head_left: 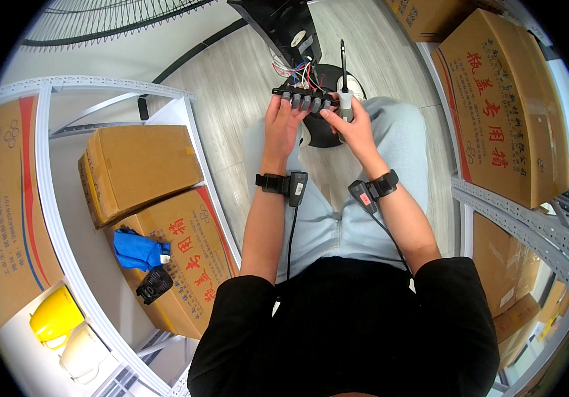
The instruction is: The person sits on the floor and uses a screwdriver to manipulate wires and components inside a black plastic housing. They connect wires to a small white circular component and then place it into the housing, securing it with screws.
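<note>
My left hand (281, 122) grips a black switch panel (303, 97) with a row of grey push buttons, holding it from below at its left part. Coloured wires (295, 70) run from the panel up to a black housing (283, 26). My right hand (352, 126) holds a screwdriver (344, 86) with a pale handle and a thin dark shaft pointing up, and its thumb also touches the panel's right end. Both hands hover over my lap, above my pale trousers. Each wrist wears a black band with a small device and cable.
A grey metal rack (56, 218) at my left holds cardboard boxes (140, 169), a blue cloth (137, 249), a small black part (155, 284), a yellow jug (54, 316) and a cream jug (84, 352). More boxes (506, 106) sit on a rack at my right. A fan grille (109, 18) lies at top left.
</note>
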Demonstrator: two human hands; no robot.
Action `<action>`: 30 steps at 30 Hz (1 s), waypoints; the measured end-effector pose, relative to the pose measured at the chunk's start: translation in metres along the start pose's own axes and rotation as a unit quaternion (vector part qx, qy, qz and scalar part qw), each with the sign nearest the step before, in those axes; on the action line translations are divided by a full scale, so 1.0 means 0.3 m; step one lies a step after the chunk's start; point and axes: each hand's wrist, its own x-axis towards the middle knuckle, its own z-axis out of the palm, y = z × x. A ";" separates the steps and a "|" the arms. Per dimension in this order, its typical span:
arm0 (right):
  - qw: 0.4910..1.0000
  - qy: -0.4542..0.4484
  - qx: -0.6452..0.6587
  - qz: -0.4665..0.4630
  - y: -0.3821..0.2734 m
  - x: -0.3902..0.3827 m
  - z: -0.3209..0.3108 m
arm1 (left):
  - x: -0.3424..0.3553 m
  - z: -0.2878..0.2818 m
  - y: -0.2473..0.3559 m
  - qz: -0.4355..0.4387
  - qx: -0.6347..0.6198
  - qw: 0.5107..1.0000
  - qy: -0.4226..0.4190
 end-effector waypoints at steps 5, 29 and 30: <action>1.000 -0.001 -0.001 -0.003 0.000 0.002 0.003 | 0.002 -0.010 -0.003 0.002 -0.040 0.999 -0.015; 0.999 0.001 -0.016 -0.037 0.008 0.007 0.006 | 0.007 0.004 0.014 0.012 -0.024 1.000 0.009; 0.999 0.001 -0.019 -0.037 0.008 0.007 0.006 | 0.007 0.001 0.013 0.012 -0.025 1.000 0.009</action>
